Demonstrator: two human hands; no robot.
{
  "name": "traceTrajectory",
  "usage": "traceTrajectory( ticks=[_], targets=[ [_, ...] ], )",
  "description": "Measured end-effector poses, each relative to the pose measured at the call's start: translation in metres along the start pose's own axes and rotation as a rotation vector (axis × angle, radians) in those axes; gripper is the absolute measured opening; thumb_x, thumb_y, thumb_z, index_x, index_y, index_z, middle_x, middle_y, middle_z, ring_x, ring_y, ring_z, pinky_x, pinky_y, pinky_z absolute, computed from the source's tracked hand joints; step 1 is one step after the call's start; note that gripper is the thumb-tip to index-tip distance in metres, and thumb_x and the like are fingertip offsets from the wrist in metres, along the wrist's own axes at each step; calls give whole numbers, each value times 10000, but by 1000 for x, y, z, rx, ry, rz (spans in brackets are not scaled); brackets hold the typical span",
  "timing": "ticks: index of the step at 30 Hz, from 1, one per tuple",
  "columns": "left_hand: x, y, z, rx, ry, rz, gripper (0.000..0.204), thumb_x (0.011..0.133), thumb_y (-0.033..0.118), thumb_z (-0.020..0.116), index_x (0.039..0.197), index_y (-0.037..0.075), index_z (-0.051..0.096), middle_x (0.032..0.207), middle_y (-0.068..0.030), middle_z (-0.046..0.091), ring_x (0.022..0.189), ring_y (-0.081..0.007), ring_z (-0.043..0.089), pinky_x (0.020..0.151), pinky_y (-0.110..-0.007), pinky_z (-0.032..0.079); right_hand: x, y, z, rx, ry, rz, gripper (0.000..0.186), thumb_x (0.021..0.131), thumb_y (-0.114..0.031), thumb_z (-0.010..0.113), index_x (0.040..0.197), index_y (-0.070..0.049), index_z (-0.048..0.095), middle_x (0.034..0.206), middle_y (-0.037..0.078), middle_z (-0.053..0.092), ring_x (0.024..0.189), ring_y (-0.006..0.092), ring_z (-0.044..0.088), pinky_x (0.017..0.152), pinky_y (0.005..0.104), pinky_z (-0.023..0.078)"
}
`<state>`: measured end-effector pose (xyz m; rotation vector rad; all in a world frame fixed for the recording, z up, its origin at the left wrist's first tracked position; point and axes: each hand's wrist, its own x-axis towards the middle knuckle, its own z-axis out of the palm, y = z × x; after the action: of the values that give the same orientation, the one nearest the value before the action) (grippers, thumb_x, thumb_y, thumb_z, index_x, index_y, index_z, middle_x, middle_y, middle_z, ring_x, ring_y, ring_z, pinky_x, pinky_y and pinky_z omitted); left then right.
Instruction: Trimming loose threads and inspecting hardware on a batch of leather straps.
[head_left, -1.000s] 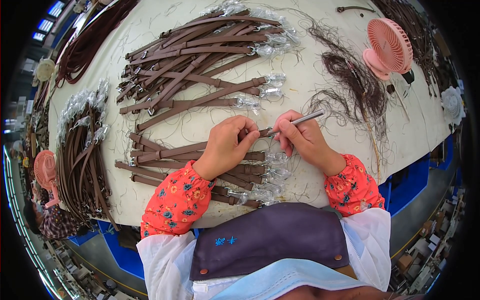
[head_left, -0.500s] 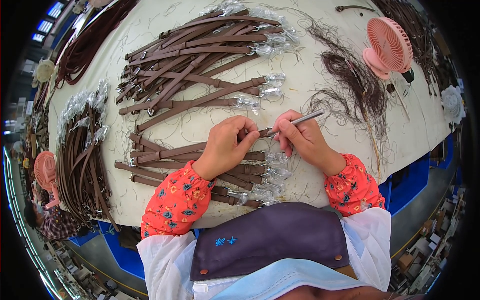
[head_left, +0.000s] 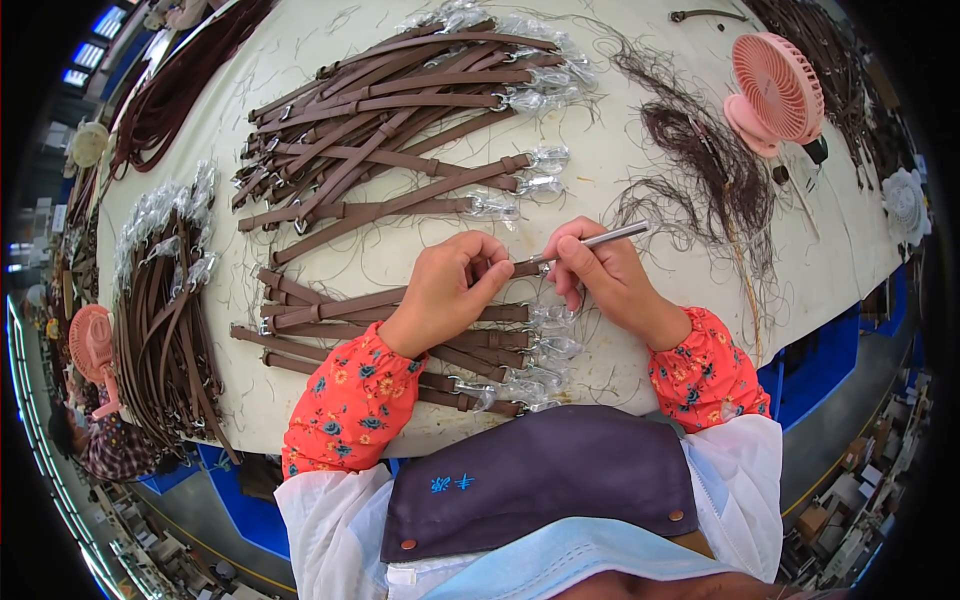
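My left hand [head_left: 448, 290] presses down on the end of a brown leather strap [head_left: 330, 308] on the pale table [head_left: 620, 160], fingers curled over it. My right hand [head_left: 600, 275] grips a thin silver metal tool [head_left: 600, 240] like a pen, its tip meeting the strap end just beside my left fingertips. Under my hands lies a row of several brown straps with plastic-wrapped buckles [head_left: 545, 345].
A larger pile of brown straps [head_left: 390, 120] lies farther back. A heap of dark thread trimmings [head_left: 700, 160] sits to the right, by a pink desk fan [head_left: 775, 90]. More straps [head_left: 165, 300] lie at the left edge. Another person [head_left: 90, 440] sits lower left.
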<state>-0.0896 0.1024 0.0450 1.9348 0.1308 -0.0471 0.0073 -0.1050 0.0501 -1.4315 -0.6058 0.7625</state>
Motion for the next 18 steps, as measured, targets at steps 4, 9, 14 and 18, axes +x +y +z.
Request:
traceTrajectory(
  ticks=[4, 9, 14, 18],
  targets=[
    [0, -1, 0, 0, -2, -4, 121, 907, 116, 683, 920, 9, 628, 765, 45, 591, 620, -6, 462, 543, -181, 388, 0, -1, 0, -6, 3, 7, 301, 1047, -267, 466, 984, -2, 594, 652, 14, 595, 509, 71, 553, 466, 211, 434],
    [0, 0, 0, -6, -5, -15, 121, 907, 118, 682, 920, 10, 628, 767, 44, 592, 621, -7, 464, 545, -182, 390, 0, -1, -1, -46, -44, 18, 300, 1059, -296, 429, 1040, -26, 559, 704, 40, 595, 525, 73, 536, 485, 206, 437],
    [0, 2, -2, 2, -8, -4, 116, 910, 114, 677, 921, 9, 628, 767, 41, 594, 620, -13, 467, 547, -189, 398, 0, -1, -1, -44, -39, 25, 305, 1058, -301, 430, 1040, -24, 558, 704, 40, 594, 525, 74, 536, 487, 207, 439],
    [2, -7, 2, -123, 166, -36, 107, 908, 91, 669, 940, -2, 627, 764, 14, 601, 626, -42, 493, 566, -218, 426, 0, 0, 1, 11, -19, 13, 297, 1054, -287, 446, 1025, -17, 569, 688, 32, 590, 529, 73, 543, 481, 207, 437]
  ],
)
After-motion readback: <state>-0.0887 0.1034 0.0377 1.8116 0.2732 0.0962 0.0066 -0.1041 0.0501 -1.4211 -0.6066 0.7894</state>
